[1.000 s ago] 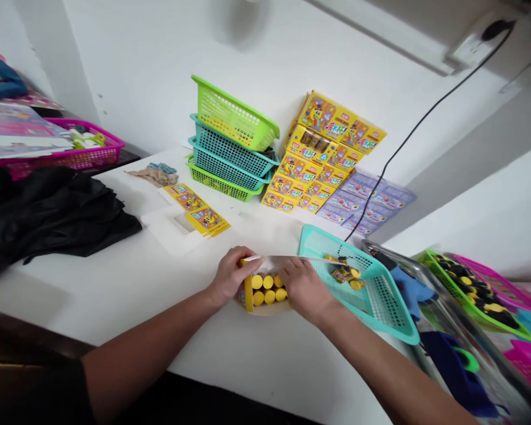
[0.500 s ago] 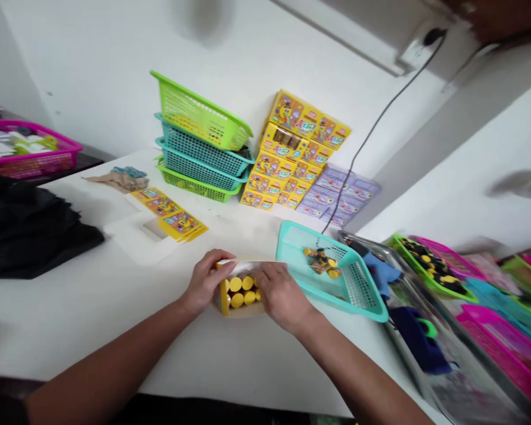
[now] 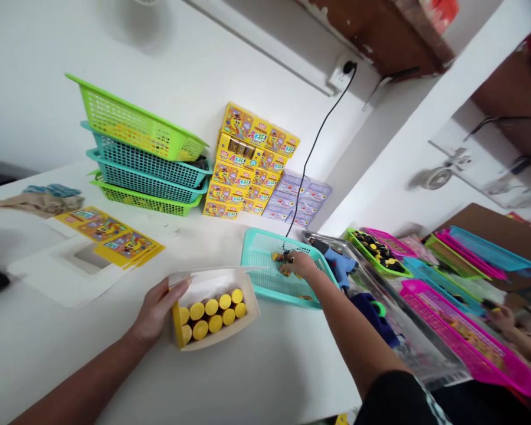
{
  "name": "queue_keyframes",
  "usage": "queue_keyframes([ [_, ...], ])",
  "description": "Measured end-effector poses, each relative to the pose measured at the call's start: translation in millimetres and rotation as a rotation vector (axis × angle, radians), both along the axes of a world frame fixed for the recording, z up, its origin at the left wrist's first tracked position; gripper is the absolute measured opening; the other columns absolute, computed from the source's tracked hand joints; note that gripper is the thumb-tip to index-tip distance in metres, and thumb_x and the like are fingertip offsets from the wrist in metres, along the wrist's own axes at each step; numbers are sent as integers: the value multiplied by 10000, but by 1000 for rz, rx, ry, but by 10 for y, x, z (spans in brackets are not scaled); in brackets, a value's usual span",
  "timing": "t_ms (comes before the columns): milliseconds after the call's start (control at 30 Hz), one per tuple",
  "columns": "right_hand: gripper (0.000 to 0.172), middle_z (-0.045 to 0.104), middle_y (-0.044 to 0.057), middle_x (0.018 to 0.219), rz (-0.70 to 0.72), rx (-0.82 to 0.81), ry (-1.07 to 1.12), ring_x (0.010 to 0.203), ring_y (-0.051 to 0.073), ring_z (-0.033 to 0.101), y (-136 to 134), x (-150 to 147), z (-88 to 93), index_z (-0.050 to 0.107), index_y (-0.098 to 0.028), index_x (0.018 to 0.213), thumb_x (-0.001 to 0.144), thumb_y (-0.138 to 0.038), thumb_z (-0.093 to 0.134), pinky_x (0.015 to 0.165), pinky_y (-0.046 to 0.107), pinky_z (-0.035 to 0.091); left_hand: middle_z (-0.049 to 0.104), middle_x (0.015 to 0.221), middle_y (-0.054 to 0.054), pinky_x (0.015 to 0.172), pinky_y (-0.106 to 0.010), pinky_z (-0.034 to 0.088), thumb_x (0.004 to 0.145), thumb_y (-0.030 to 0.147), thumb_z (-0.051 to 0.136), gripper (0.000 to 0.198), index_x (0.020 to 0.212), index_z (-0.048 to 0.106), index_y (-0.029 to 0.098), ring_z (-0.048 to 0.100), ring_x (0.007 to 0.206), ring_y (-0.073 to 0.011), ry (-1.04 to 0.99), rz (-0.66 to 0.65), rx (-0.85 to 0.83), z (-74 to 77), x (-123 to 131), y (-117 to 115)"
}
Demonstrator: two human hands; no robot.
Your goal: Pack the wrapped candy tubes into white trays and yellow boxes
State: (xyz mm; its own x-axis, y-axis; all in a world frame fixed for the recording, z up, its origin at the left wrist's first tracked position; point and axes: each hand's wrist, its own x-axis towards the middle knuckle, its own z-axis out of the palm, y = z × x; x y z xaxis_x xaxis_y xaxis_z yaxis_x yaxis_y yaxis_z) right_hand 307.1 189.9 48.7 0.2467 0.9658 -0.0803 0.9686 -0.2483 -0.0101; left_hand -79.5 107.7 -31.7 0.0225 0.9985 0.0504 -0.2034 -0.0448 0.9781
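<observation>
My left hand (image 3: 157,310) grips the left end of a small open cardboard box (image 3: 250,316), thumb over its yellow edge. Inside stand several yellow-capped tubes (image 3: 212,323) in two rows. My right hand (image 3: 301,264) is down in a turquoise basket (image 3: 265,236), fingers curled around a few loose yellow-capped tubes (image 3: 285,270); the fingertips are partly hidden. Left of the box lie flat yellow printed cartons (image 3: 128,243) and a white cardboard piece (image 3: 71,268).
Stacked baskets (image 3: 148,168) and piled yellow boxes (image 3: 243,159) stand by the wall, beside purple boxes (image 3: 292,198). A black cord (image 3: 312,144) runs down to the turquoise basket. A metal tray with a blue heat gun (image 3: 338,260) lies right. Another person's hand (image 3: 502,319) is at far right.
My right hand has left the box and moved right into the turquoise basket. The box, still in my left hand, now shows its tubes uncovered. The view has swung right.
</observation>
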Motion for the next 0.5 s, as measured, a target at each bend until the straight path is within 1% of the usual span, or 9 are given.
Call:
queue_keyframes([
  [67, 524, 694, 106, 1059, -15, -31, 17, 997, 252, 634, 104, -31, -130, 660, -165, 1104, 642, -373, 794, 742, 259, 451, 736, 858, -92, 840, -398, 522, 726, 557, 712, 519, 1009, 715, 123, 657, 926, -334, -39, -39, -23, -7, -7, 1],
  [133, 568, 690, 134, 1056, -42, -56, 38, 998, 276, 636, 160, -100, -241, 645, -141, 1117, 602, -318, 806, 733, 276, 464, 744, 905, -106, 864, -415, 522, 725, 557, 710, 544, 1038, 718, 113, 658, 954, -348, -46, -71, -37, -1, -19, 0],
  [200, 530, 698, 135, 993, -67, -89, 83, 927, 279, 654, 182, -166, -314, 658, -142, 1058, 559, -243, 806, 694, 289, 478, 746, 947, -110, 874, -409, 522, 714, 565, 713, 544, 1022, 730, 117, 656, 982, -352, -39, -88, -53, 21, -24, -8],
  [267, 424, 703, 108, 882, -83, -128, 155, 782, 251, 665, 174, -210, -339, 676, -157, 950, 541, -182, 784, 624, 288, 482, 747, 960, -109, 859, -395, 530, 688, 581, 724, 540, 973, 747, 123, 662, 970, -348, -30, -87, -82, 60, -14, -22],
  [333, 350, 687, 76, 791, -96, -134, 230, 662, 210, 642, 130, -224, -305, 673, -169, 872, 533, -131, 754, 562, 271, 468, 749, 950, -107, 830, -388, 539, 671, 597, 728, 537, 935, 757, 129, 672, 928, -338, -38, -91, -127, 106, 12, -41],
  [367, 344, 676, 63, 769, -101, -114, 265, 637, 190, 628, 89, -221, -262, 667, -173, 871, 539, -118, 737, 546, 257, 459, 750, 941, -105, 815, -386, 541, 669, 602, 727, 535, 924, 759, 133, 675, 902, -329, -48, -95, -149, 129, 28, -49],
  [433, 377, 650, 39, 732, -102, -44, 338, 625, 165, 607, -54, -204, -132, 643, -179, 965, 595, -148, 705, 530, 234, 443, 751, 922, -98, 798, -375, 539, 666, 608, 728, 530, 905, 760, 137, 673, 856, -307, -72, -98, -177, 164, 60, -63],
  [500, 431, 615, 13, 693, -70, 21, 437, 614, 151, 591, -296, -199, 34, 575, -182, 1119, 696, -238, 639, 514, 223, 433, 749, 883, -88, 784, -351, 531, 661, 603, 736, 514, 880, 760, 139, 665, 822, -281, -92, -93, -180, 183, 89, -72],
])
